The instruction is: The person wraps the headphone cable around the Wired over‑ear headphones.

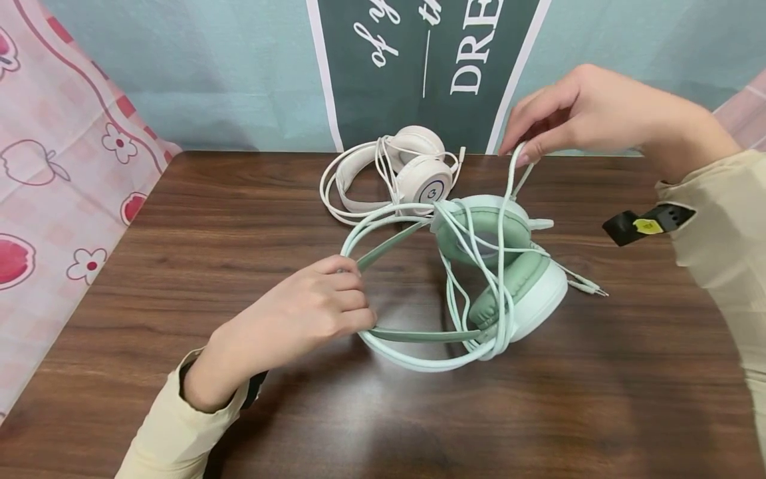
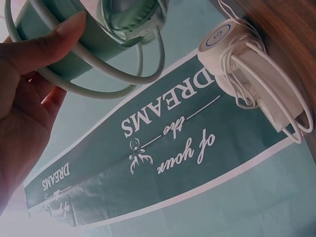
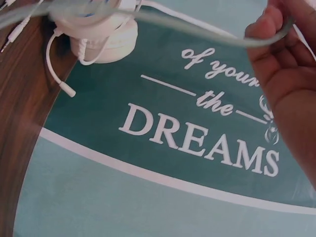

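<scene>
A mint-green headset (image 1: 526, 299) with green ear pads is held over the table, its cable looped around both ear cups. My left hand (image 1: 311, 303) grips its headband at the left end; in the left wrist view the thumb (image 2: 71, 24) lies across the band. Up and to the right, my right hand (image 1: 574, 120) pinches a loop of the pale cable (image 1: 510, 179) between thumb and fingers, drawing it up from the ear cups. The cable's plug ends (image 1: 589, 287) hang at the right of the headset.
A second, white headset (image 1: 427, 183) with its cord wound around it lies at the back of the brown wooden table (image 1: 179, 266). Behind the table hangs a blue-green cloth with a dark lettered panel (image 1: 413, 66). A pink patterned curtain (image 1: 66, 146) borders the left side.
</scene>
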{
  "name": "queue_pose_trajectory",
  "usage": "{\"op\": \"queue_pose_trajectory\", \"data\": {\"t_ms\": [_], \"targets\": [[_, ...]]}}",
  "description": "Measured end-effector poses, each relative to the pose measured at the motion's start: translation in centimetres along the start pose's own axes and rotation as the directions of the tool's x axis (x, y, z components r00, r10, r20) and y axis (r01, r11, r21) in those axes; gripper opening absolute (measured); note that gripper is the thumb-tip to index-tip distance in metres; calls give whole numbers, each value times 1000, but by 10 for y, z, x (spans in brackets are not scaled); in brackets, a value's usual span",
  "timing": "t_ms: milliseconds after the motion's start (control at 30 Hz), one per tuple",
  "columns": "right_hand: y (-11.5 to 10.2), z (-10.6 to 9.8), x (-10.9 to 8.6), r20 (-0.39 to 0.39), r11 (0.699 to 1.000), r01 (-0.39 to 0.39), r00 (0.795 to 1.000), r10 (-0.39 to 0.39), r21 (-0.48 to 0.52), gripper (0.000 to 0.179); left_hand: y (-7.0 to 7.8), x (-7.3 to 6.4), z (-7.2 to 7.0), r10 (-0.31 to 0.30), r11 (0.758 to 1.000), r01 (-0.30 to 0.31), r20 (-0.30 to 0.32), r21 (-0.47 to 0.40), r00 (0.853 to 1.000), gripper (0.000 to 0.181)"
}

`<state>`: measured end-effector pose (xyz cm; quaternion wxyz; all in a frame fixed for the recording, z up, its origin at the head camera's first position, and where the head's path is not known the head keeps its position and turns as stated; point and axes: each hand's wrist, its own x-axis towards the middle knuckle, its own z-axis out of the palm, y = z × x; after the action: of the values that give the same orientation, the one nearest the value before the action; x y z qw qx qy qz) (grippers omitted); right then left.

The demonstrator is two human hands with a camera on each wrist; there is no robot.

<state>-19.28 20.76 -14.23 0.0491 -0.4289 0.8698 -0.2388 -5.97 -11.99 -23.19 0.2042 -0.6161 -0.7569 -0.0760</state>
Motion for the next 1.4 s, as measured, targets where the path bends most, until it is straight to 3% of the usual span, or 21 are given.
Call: {"op": "queue_pose_trajectory", "data": {"t_ms": [100,200,267,367,433,500,800,1133,1400], "targets": [[2,4,3,-69,990,-115,990,120,78,14,1,0,-1,3,1000,-3,-3,-20,1000,22],[4,9,8,-86,973,-174,978,188,151,8,1,0,-1,3,999,-4,-11,-33,1000,23],[6,12,10,-60,978,-154,985,164,142,7,0,0,-1,5,999,-6,-17,-45,1000,22],[8,16,13,11,992,-62,998,62,113,7,0,1,0,16,998,-17,-18,-57,1000,20],[9,18,15,62,994,22,998,-29,107,10,0,2,2,28,998,-29,-17,-61,999,19],[9,19,17,93,992,61,993,-72,111,11,0,3,4,39,997,-40,-13,-65,999,20],[8,26,22,113,993,-74,992,64,92,5,2,5,9,63,995,-64,-18,-73,998,23],[29,32,13,197,991,-73,979,49,114,7,0,3,4,65,994,-69,-52,-83,997,20],[44,35,2,214,986,-101,974,71,135,9,-3,-1,1,46,994,-52,-63,-99,997,15]]}}
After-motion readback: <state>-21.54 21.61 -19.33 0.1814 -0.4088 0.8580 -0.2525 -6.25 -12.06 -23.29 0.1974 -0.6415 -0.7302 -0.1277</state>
